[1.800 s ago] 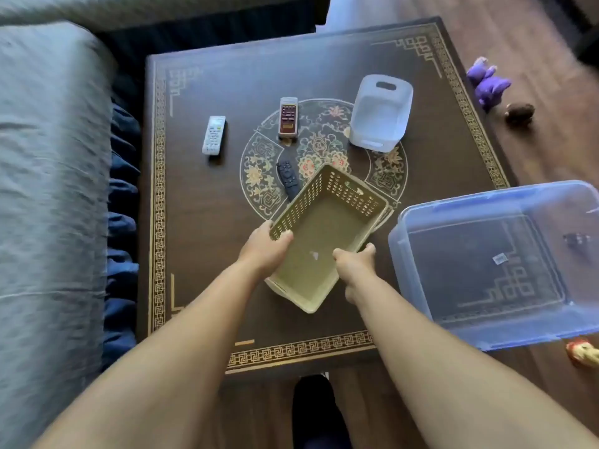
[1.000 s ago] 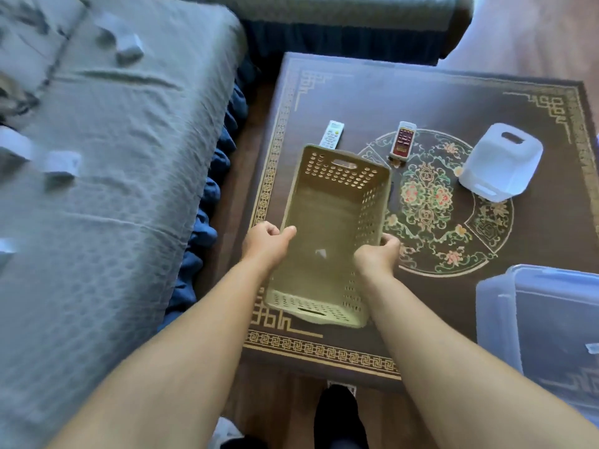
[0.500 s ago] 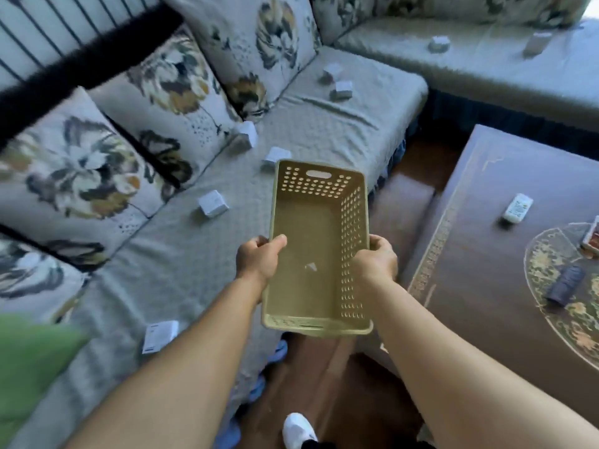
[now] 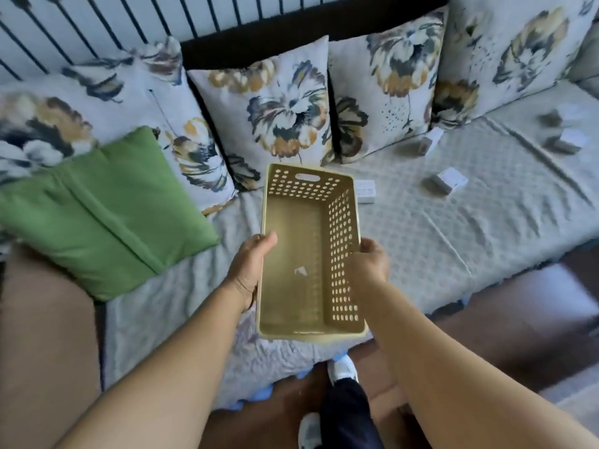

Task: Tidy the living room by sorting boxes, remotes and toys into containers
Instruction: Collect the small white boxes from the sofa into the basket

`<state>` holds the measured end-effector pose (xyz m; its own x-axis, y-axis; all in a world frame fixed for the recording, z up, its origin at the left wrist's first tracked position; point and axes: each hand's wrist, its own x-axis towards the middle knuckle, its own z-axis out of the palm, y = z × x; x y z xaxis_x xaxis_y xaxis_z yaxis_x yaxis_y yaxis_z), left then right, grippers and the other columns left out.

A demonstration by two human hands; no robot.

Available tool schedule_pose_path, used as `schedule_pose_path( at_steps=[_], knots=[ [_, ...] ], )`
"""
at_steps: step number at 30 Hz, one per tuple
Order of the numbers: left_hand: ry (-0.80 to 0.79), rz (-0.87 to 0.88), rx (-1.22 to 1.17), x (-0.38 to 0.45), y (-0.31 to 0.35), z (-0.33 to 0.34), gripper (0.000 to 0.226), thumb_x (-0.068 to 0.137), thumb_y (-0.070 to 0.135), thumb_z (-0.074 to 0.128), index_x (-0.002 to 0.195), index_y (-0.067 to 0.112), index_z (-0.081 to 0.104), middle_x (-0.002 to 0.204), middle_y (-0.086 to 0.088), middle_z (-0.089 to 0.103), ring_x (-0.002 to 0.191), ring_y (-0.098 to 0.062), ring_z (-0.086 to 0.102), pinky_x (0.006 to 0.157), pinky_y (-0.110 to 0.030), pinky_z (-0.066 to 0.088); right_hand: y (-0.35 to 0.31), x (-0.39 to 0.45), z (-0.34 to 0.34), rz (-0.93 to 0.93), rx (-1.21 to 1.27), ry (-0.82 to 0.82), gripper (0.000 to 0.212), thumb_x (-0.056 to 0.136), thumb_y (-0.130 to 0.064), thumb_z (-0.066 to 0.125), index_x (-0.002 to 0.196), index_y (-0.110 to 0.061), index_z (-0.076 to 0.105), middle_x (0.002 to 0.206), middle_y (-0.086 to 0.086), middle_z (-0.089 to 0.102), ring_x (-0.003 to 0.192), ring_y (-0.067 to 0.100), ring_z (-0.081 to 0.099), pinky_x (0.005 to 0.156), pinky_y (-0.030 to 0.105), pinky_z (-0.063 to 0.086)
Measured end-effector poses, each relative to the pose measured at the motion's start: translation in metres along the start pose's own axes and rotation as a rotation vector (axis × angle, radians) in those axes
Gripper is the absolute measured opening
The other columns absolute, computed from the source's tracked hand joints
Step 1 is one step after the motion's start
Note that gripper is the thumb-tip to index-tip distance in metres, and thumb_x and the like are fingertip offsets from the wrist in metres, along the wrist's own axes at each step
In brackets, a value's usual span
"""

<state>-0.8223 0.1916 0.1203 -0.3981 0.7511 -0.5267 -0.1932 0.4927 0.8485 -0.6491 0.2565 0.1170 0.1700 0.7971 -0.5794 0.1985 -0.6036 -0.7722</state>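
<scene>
I hold an empty tan perforated basket (image 4: pixel 291 254) above the sofa seat, its long side pointing away from me. My left hand (image 4: pixel 251 268) grips its left wall and my right hand (image 4: pixel 369 262) grips its right wall. Several small white boxes lie on the grey sofa cover: one (image 4: pixel 365 191) just past the basket's far right corner, one (image 4: pixel 447 182) farther right, one (image 4: pixel 428 144) against a cushion, and two (image 4: pixel 565 139) at the far right.
Floral cushions (image 4: pixel 278 118) line the sofa back, and a green cushion (image 4: pixel 107 215) lies at the left. A brown armrest (image 4: pixel 42 335) is at the lower left. My feet (image 4: pixel 340 371) stand on the dark wood floor in front of the sofa.
I have turned left from the coffee table toward the sofa, carrying the basket in both hands. The table and remotes have left the view; the sofa seat with boxes now lies under the basket.
</scene>
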Motion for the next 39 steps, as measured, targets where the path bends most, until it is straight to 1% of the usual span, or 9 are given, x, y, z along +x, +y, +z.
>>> schedule_pose_path(
  at_steps=[4, 8, 12, 15, 19, 24, 30, 35, 39],
  knots=[
    [0.167, -0.041, -0.149, 0.002, -0.006, -0.052, 0.068, 0.056, 0.059, 0.073, 0.107, 0.014, 0.070, 0.119, -0.020, 0.071, 0.116, -0.037, 0.064, 0.109, -0.055, 0.043, -0.004, 0.006, 0.067, -0.037, -0.102, -0.159, 0.028, 0.081, 0.001, 0.046, 0.090, -0.023, 0.058, 0.078, -0.008, 0.065, 0.076, 0.017, 0.063, 0.075, 0.030, 0.053],
    [0.270, -0.055, -0.229, 0.005, -0.009, -0.082, 0.038, 0.068, 0.038, 0.070, 0.097, 0.014, 0.068, 0.088, -0.011, 0.074, 0.081, -0.029, 0.068, 0.082, -0.041, 0.053, -0.009, 0.017, 0.110, -0.006, -0.099, -0.325, 0.024, 0.085, -0.005, 0.055, 0.107, -0.012, 0.063, 0.096, 0.003, 0.070, 0.086, 0.021, 0.067, 0.084, 0.036, 0.056],
    [0.447, -0.034, -0.254, 0.018, -0.040, -0.125, 0.076, 0.060, 0.046, 0.074, 0.129, 0.017, 0.061, 0.117, -0.016, 0.073, 0.103, -0.033, 0.070, 0.093, -0.050, 0.054, -0.004, 0.033, 0.145, 0.052, -0.147, -0.483, 0.038, 0.092, -0.011, 0.051, 0.128, -0.019, 0.051, 0.110, 0.012, 0.067, 0.097, 0.028, 0.065, 0.078, 0.036, 0.048],
    [0.547, -0.052, -0.229, 0.024, -0.071, -0.152, 0.069, 0.062, 0.050, 0.075, 0.125, 0.022, 0.065, 0.117, -0.011, 0.074, 0.113, -0.035, 0.068, 0.102, -0.060, 0.049, 0.013, 0.049, 0.163, -0.006, -0.325, -0.556, 0.047, 0.093, -0.006, 0.046, 0.139, -0.016, 0.040, 0.136, 0.017, 0.051, 0.123, 0.034, 0.051, 0.080, 0.032, 0.040],
    [0.606, -0.073, -0.194, 0.027, -0.100, -0.173, 0.065, 0.062, 0.052, 0.075, 0.121, 0.026, 0.066, 0.115, -0.009, 0.075, 0.114, -0.036, 0.067, 0.103, -0.063, 0.046, 0.050, 0.070, 0.187, -0.001, -0.566, -0.630, 0.060, 0.093, -0.003, 0.050, 0.146, -0.022, 0.030, 0.143, 0.011, 0.044, 0.126, 0.029, 0.047, 0.087, 0.033, 0.040],
    [0.640, -0.081, -0.196, 0.034, -0.117, -0.175, 0.071, 0.055, 0.049, 0.071, 0.122, 0.024, 0.066, 0.108, -0.004, 0.076, 0.100, -0.027, 0.072, 0.079, -0.038, 0.058, 0.099, 0.093, 0.219, -0.144, -0.955, -0.657, 0.079, 0.082, -0.023, 0.065, 0.148, -0.032, 0.021, 0.148, 0.003, 0.034, 0.128, 0.032, 0.039, 0.097, 0.044, 0.045],
    [0.670, -0.129, -0.252, 0.054, -0.153, -0.168, 0.058, 0.064, 0.040, 0.073, 0.119, 0.025, 0.066, 0.104, 0.000, 0.077, 0.093, -0.021, 0.073, 0.078, -0.036, 0.059, 0.151, 0.124, 0.244, -0.414, -1.460, -0.632, 0.072, 0.093, -0.041, 0.050, 0.149, -0.037, 0.005, 0.160, 0.005, -0.007, 0.146, 0.034, -0.003, 0.117, 0.052, 0.011],
    [0.667, -0.157, -0.236, 0.066, -0.164, -0.162, 0.060, 0.059, 0.043, 0.075, 0.117, 0.028, 0.067, 0.104, 0.002, 0.078, 0.100, -0.023, 0.073, 0.089, -0.043, 0.058, 0.164, 0.134, 0.251, -0.536, -1.496, -0.589, 0.070, 0.090, -0.047, 0.050, 0.147, -0.037, 0.011, 0.155, 0.014, 0.009, 0.140, 0.037, 0.019, 0.113, 0.049, 0.022],
    [0.693, -0.171, -0.199, 0.073, -0.155, -0.157, 0.070, 0.053, 0.052, 0.073, 0.119, 0.028, 0.066, 0.108, 0.001, 0.077, 0.102, -0.023, 0.072, 0.093, -0.045, 0.058, 0.131, 0.122, 0.258, -0.339, -1.161, -0.446, 0.077, 0.085, -0.032, 0.058, 0.146, -0.040, 0.011, 0.150, 0.011, 0.021, 0.133, 0.033, 0.031, 0.109, 0.045, 0.028]
  ],
)
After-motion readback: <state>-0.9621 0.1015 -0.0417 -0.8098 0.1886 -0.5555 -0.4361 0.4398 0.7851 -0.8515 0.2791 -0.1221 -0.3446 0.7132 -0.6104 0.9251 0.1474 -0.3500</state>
